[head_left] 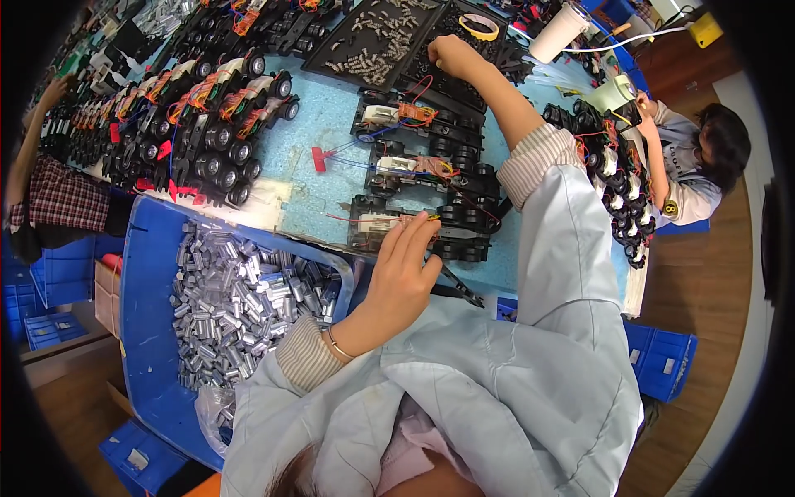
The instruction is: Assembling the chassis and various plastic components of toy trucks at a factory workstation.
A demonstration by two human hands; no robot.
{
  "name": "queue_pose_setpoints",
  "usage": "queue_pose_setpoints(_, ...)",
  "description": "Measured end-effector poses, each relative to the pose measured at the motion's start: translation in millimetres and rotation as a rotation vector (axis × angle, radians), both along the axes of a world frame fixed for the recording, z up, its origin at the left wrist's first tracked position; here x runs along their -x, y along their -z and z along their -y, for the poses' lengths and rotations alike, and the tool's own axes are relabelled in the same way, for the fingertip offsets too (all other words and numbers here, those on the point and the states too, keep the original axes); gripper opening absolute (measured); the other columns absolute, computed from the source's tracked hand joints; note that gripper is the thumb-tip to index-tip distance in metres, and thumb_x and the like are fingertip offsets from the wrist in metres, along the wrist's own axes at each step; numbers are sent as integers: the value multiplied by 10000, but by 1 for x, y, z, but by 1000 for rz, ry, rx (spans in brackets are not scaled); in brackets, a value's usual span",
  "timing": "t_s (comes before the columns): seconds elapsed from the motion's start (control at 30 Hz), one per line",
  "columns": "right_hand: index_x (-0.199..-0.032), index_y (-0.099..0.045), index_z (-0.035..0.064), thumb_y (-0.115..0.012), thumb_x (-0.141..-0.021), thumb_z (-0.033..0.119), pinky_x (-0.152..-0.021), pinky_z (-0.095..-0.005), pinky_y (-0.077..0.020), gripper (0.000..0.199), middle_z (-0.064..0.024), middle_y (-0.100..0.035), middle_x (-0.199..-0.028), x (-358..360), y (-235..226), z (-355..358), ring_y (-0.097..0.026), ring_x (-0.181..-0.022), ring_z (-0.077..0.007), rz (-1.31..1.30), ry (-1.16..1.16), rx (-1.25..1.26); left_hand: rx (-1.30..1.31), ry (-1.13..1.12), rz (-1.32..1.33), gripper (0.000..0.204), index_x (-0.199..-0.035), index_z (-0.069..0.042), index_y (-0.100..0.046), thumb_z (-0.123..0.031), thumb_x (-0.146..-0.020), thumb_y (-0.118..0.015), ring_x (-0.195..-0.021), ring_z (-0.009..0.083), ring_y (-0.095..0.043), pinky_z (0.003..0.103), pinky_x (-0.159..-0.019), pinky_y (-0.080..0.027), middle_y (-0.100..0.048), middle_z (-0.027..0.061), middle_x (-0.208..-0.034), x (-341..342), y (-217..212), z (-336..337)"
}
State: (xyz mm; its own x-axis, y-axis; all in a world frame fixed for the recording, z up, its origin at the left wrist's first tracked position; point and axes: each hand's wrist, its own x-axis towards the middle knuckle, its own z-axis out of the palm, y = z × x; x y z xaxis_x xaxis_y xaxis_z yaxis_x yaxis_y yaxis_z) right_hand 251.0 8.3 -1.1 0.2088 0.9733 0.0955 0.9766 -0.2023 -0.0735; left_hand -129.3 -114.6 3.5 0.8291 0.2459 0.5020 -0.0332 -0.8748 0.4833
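Your pale blue jacket fills the bottom of the view, and out of its striped cuff comes your left hand, a thin bracelet at the wrist. Its fingers lie close together and stretched forward, tips resting on the nearest black toy-car chassis on the light blue worktop; they are not clamped on anything. Two more chassis, one behind it and another farther back, trail red and blue wires. Your right hand reaches far across, curled over a black tray; whether its fingers grip anything cannot be told. Beside that tray sits a second black tray of small metal parts. To your left, a blue bin holds a heap of small silver motors. Rows of assembled black wheeled chassis crowd the upper left. Another person sits working at the right.
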Motion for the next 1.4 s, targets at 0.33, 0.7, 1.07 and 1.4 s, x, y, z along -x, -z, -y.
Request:
queue_pose_setpoints(0.33, -890, -646, 3, -587, -747, -2, -761, -417, -512, 155, -196, -663, -894, 7, -9, 24, -638, -861, -358, 165, 137, 79, 2, 17, 1, 48, -720, 31, -539, 13, -677, -552, -1234, 365, -460, 482, -1041, -323, -520, 218, -1213, 4, -1, 4)
queue_pose_setpoints(0.7, -909, -624, -8, -598, -752, -35, -767, -320, -470, 161, -96, -611, -879, 194, -51, 214, -588, -834, -250, -779, -111, -101, 100, 18, 19, 60, -741, 32, -528, 36, -684, -549, -1228, 360, -459, 499, -1036, -317, -525, 194, -1198, 1, 4, -3)
queue_pose_setpoints(1.07, -872, -663, 34, -641, -729, -10, -764, -348, -428, 151, -72, -591, -854, 214, -16, 229, -515, -824, -254, -682, 24, -261, 149, 37, -35, 124, -810, -4, -558, 32, -709, -621, -1252, 362, -443, 503, -1037, -304, -514, 175, -1246, 6, 2, -1)
queue_pose_setpoints(1.4, -923, -655, 31, -642, -742, -6, -779, -372, -438, 185, -83, -599, -868, 215, -20, 226, -535, -850, -268, -562, -15, -175, 127, 42, -48, 96, -798, 1, -559, 28, -721, -609, -1229, 356, -458, 486, -1019, -321, -534, 170, -1216, 3, -8, -2)
